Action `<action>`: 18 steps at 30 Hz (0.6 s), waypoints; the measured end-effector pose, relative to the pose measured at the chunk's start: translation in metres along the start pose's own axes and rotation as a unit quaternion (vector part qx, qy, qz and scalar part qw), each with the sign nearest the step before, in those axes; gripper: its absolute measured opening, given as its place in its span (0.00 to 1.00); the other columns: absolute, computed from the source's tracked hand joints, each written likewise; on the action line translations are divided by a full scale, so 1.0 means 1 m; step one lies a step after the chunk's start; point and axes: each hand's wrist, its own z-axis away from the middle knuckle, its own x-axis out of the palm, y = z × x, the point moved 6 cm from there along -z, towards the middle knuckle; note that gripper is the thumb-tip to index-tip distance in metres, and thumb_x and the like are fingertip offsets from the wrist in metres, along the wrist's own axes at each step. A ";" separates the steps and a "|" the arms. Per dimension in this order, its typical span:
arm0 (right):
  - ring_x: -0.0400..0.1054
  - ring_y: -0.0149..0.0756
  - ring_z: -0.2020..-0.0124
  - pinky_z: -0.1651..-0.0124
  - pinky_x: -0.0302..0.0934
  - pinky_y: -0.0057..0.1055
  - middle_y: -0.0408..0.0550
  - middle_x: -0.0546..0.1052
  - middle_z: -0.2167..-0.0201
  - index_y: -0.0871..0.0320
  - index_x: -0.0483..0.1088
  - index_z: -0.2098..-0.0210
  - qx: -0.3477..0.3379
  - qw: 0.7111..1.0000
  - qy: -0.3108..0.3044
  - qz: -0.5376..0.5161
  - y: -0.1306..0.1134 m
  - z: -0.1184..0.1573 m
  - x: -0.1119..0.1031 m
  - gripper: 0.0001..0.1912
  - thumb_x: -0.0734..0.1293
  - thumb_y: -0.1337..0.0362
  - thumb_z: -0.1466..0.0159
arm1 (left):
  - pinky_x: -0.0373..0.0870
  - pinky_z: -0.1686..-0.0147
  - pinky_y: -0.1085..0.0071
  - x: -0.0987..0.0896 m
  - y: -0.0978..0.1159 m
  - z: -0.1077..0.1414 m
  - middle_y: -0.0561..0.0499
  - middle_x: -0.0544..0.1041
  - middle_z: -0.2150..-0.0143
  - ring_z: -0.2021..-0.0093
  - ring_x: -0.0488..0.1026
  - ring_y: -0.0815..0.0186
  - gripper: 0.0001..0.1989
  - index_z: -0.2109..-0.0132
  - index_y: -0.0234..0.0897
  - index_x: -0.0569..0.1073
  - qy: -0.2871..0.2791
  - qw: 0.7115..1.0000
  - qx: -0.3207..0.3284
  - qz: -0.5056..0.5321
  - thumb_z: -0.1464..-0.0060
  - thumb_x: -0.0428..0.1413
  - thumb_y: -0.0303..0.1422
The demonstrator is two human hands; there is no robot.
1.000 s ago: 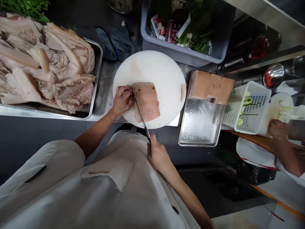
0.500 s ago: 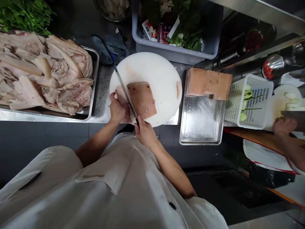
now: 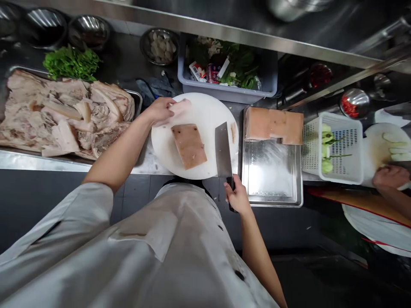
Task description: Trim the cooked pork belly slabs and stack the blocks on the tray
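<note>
My left hand (image 3: 159, 111) is closed on a pale piece of meat (image 3: 181, 107) at the upper left of the round white cutting board (image 3: 208, 111). A roughly square slab of pork (image 3: 190, 146), skin side up, lies flat on the board, apart from both hands. In my right hand (image 3: 238, 196), the black handle of a cleaver (image 3: 222, 147) is gripped at the board's front right. Its broad blade points away from me over the board's right part. Beside the blade lies a small strip of meat (image 3: 233, 132).
A metal tray (image 3: 272, 175) with stacked pork slabs (image 3: 272, 124) stands right of the board. At left, a tray holds large cooked pork pieces (image 3: 64, 115) and greens (image 3: 72, 62). Behind are a grey bin (image 3: 221, 92) and a bowl (image 3: 159, 46). A co-worker's hand (image 3: 390, 176) is far right, past a white basket (image 3: 342, 147).
The cleaver has left the slab's left edge and moved right with my right hand. My left hand has moved up the board with the pale piece, now apart from the slab.
</note>
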 end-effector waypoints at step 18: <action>0.71 0.42 0.74 0.70 0.62 0.33 0.44 0.73 0.75 0.58 0.66 0.44 -0.120 0.987 -0.072 0.081 0.008 -0.042 -0.055 0.21 0.59 0.53 0.31 | 0.72 0.51 0.42 0.101 0.018 0.154 0.26 0.73 0.47 0.47 0.76 0.36 0.44 0.28 0.33 0.58 0.159 0.940 -0.226 -0.199 0.40 0.54 0.57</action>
